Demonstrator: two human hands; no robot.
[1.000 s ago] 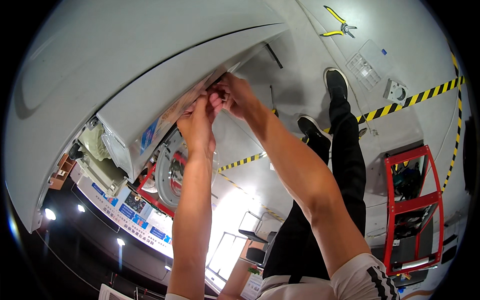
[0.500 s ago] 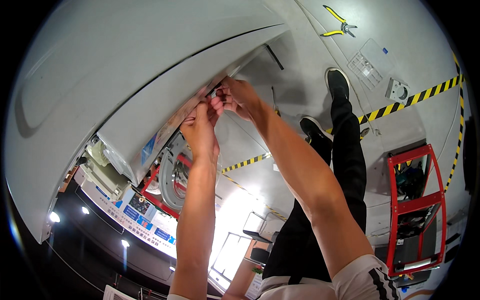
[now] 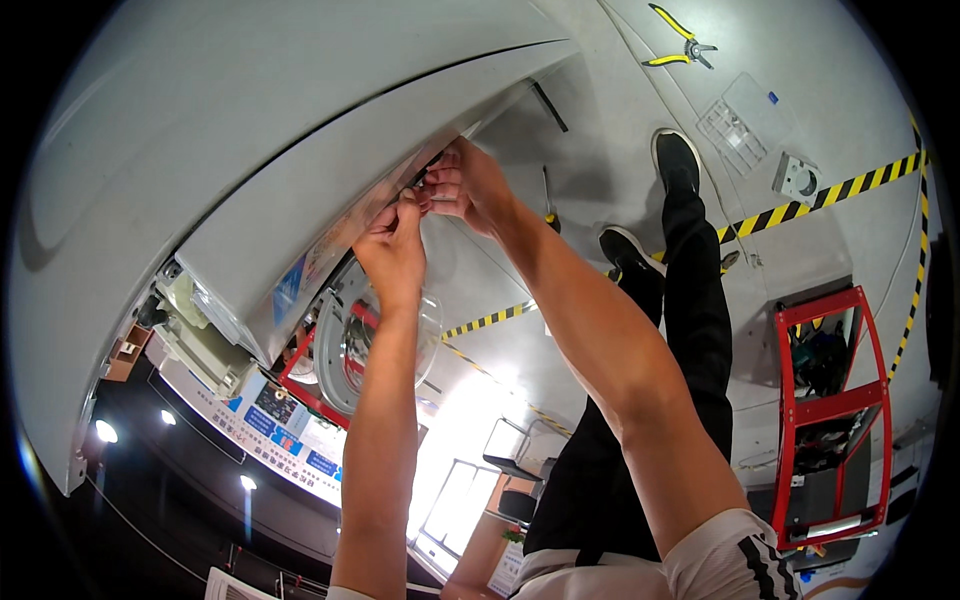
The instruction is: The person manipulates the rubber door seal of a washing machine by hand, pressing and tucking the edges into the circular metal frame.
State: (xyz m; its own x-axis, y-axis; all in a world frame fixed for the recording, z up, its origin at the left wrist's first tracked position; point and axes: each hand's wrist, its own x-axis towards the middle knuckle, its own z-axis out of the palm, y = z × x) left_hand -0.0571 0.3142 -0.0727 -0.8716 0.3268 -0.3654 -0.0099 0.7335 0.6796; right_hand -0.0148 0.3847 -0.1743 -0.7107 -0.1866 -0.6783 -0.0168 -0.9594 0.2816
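Note:
A large white washing machine (image 3: 300,80) fills the upper left, and its long front panel (image 3: 345,155) runs diagonally. My left hand (image 3: 393,245) is closed at the panel's front face, thumb and fingers pinched together. Close beside it my right hand (image 3: 468,190) has its fingers curled in toward the left fingertips. A small dark part (image 3: 418,180) shows between the fingertips and the panel; its kind is hidden by the fingers. Below the panel, behind my left forearm, the round glass door (image 3: 350,350) of the machine stands partly visible.
On the floor lie yellow-handled pliers (image 3: 685,42), a clear compartment box (image 3: 738,130), a white metal block (image 3: 797,180) and a screwdriver (image 3: 549,205). Black-and-yellow tape (image 3: 820,205) crosses the floor. A red-framed tool cart (image 3: 835,405) stands at right. My shoes (image 3: 676,165) are nearby.
Both hands have shifted slightly left along the panel, staying close together. My right fingers have curled in nearer the dark part. The view has moved a little.

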